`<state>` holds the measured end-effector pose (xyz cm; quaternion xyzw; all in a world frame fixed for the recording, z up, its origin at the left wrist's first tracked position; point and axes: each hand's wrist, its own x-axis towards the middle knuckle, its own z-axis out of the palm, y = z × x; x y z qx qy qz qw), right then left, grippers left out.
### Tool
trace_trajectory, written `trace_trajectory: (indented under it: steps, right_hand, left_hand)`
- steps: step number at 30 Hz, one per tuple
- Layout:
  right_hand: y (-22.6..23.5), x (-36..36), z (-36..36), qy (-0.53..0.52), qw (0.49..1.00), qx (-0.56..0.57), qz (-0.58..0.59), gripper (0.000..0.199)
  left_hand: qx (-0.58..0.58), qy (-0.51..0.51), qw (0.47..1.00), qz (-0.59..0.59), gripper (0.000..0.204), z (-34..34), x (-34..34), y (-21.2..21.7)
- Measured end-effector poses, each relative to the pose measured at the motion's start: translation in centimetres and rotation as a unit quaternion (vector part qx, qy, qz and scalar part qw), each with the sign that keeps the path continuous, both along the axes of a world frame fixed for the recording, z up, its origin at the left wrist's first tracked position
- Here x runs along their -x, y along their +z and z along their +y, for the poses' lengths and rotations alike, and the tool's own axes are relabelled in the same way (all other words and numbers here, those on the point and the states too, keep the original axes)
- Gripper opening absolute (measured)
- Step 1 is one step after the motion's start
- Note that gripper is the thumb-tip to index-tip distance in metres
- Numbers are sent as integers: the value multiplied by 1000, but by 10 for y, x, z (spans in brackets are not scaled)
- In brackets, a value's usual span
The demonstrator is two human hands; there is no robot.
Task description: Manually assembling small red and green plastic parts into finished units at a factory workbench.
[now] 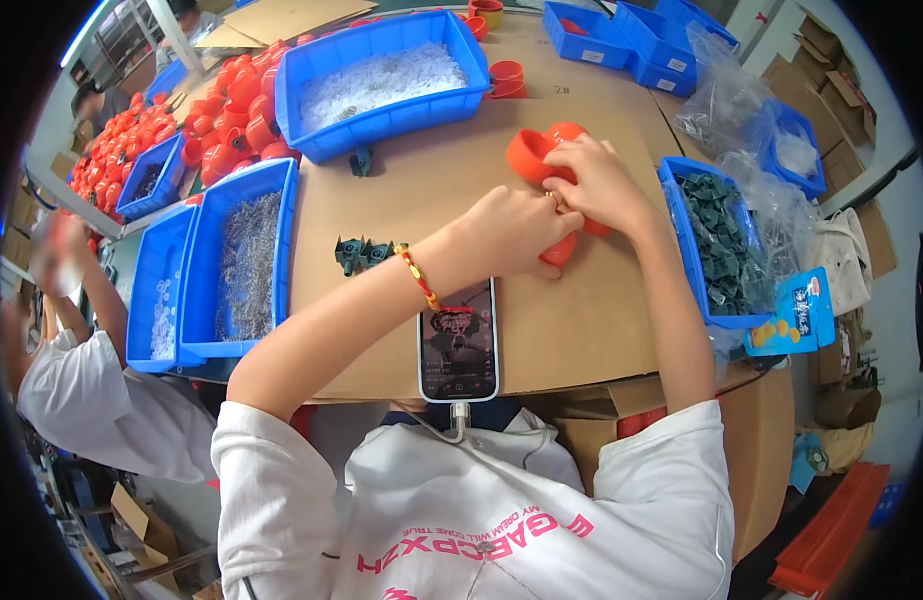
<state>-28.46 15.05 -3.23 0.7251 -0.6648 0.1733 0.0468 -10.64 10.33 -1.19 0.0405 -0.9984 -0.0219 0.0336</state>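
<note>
A: Orange parts, location?
B: Lying clustered beyond the phone, toward its right
A: State?
B: Left grip, right grip: both resting curled, touching orange parts; closure and hold hiding from view, cannot tell

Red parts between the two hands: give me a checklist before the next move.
1. Left hand at the red parts: ok, fingers curled there.
2. Right hand at the red parts: ok, fingers on the farther one.
3. Firm grip: cannot tell, fingers hide the contact.
4. Green parts in the right-side blue bin: ok, many there.
5. Loose green pieces off the table: not ok, some lie left of the left wrist.
6. Phone away from the workspace: not ok, near the left wrist.
</note>
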Motion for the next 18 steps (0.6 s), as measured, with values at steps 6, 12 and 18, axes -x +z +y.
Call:
trace_trajectory:
  steps: [6,12,18]
  right_hand:
    - [37,-20,16,46,912,195,-358,21]
    - [46,-78,0,187,946,143,-221,19]
    - [51,-98,-13,186,974,68,-108,34]
  left_hand:
    - [-513,86,832,192,34,-49,-41,12]
    - [-718,126,623,283,50,-52,-66,19]
    - [-504,63,816,275,52,-78,-88,11]
